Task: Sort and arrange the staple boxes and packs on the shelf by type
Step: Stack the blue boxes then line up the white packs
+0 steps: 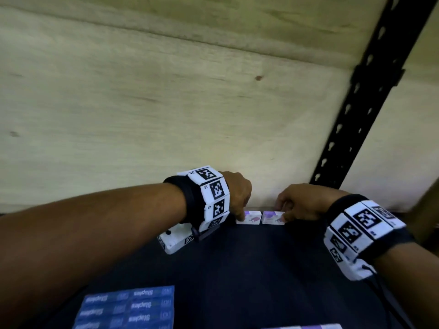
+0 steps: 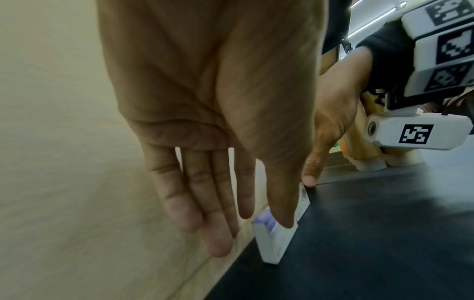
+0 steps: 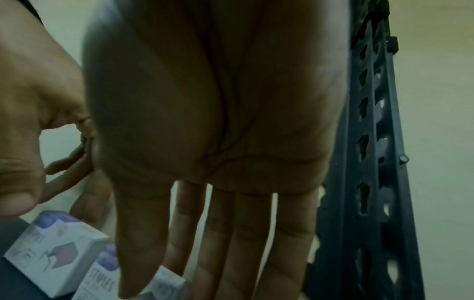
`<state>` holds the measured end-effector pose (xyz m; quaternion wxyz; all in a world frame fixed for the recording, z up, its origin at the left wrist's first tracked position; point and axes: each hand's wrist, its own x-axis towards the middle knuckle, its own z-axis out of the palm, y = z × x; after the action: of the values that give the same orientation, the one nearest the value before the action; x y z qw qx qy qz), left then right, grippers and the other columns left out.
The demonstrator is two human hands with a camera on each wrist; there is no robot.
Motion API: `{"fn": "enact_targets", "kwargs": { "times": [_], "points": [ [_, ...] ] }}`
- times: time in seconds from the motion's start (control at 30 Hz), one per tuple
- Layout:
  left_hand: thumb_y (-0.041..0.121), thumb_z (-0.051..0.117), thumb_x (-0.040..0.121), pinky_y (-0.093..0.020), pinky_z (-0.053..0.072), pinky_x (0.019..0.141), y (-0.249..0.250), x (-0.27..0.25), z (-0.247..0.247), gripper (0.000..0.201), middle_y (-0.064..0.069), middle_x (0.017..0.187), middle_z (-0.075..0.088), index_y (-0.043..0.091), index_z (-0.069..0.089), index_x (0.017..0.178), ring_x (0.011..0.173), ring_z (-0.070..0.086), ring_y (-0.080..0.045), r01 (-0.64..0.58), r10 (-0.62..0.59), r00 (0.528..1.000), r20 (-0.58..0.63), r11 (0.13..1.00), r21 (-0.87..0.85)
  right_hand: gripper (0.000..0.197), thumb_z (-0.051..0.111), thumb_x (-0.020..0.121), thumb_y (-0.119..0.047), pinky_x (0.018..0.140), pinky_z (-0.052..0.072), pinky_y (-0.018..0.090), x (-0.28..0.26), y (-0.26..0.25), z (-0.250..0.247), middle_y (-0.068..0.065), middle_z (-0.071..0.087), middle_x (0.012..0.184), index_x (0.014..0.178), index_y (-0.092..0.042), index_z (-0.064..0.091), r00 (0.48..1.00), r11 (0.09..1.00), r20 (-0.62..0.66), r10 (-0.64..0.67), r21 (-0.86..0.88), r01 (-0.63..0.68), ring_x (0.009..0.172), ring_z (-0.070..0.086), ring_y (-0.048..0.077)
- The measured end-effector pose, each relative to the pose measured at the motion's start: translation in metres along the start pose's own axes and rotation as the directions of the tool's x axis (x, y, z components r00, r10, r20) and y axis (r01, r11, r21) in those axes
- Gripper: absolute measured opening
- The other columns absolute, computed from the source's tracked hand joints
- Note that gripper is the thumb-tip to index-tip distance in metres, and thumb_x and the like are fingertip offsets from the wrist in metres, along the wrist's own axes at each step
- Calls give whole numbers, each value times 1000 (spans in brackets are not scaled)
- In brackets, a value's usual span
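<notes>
Pale plywood (image 1: 166, 103) forms the back wall behind a dark shelf surface (image 1: 249, 269), and one black perforated upright (image 1: 361, 110) runs up at the far right. At the near left edge of the shelf lies a block of blue staple packs (image 1: 128, 307), laid flat in two columns with at least three rows showing before the frame cuts them off. Farther back, against the plywood, stand two small white-and-purple staple boxes (image 1: 247, 217) side by side, almost touching, with a narrow gap between them; the right-hand box (image 1: 273, 218) sits just beside its twin. The left hand (image 1: 237, 193) reaches down onto the left box, its fingers straight and loosely spread in the left wrist view, the thumb tip (image 2: 284, 213) resting on the box top (image 2: 275, 241). The right hand (image 1: 299, 203) comes in from the right to the second box; in the right wrist view its fingers (image 3: 246, 233) hang straight and slightly apart over the box printed "STAPLES" (image 3: 102, 284), the thumb touching its near right corner. Neither hand visibly curls round a box. At the near right edge, a strip of more pale purple-and-white boxes (image 1: 304, 326) just shows, too cropped to count. Both wrists wear white bands with black square markers (image 1: 213, 193).
</notes>
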<state>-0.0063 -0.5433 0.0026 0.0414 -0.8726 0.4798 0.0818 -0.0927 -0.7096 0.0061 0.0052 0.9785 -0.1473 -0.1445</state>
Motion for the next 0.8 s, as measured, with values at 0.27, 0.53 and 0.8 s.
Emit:
{"fn": "enact_targets", "kwargs": {
  "times": [0.27,0.53,0.8],
  "points": [
    [25,71,85,-18,27,42,6,9,5,17,-2,82,54,9,65,86,69,46,-18,-55,57,998,-28,997,57,15,71,87,-26,85,55,29,-7,-10,-1,-5,73,98,101,-24,77,1000,1000,-18,-4,-21,3,93,66,14],
    [26,72,85,-23,47,63,24,-31,1,20,-2,94,70,10,73,96,78,58,-16,-59,59,998,-14,998,6,20,75,85,-25,90,54,29,-50,-19,-7,-6,74,102,105,-22,78,1000,1000,15,12,-22,-12,97,65,13],
    [25,73,84,-18,47,61,43,-94,10,15,17,58,57,18,76,97,55,53,1,-72,77,996,53,993,-92,18,79,80,-24,80,55,26,-112,-20,13,-3,76,86,98,-21,80,997,999,72,-15,31,12,84,70,14]
  ]
}}
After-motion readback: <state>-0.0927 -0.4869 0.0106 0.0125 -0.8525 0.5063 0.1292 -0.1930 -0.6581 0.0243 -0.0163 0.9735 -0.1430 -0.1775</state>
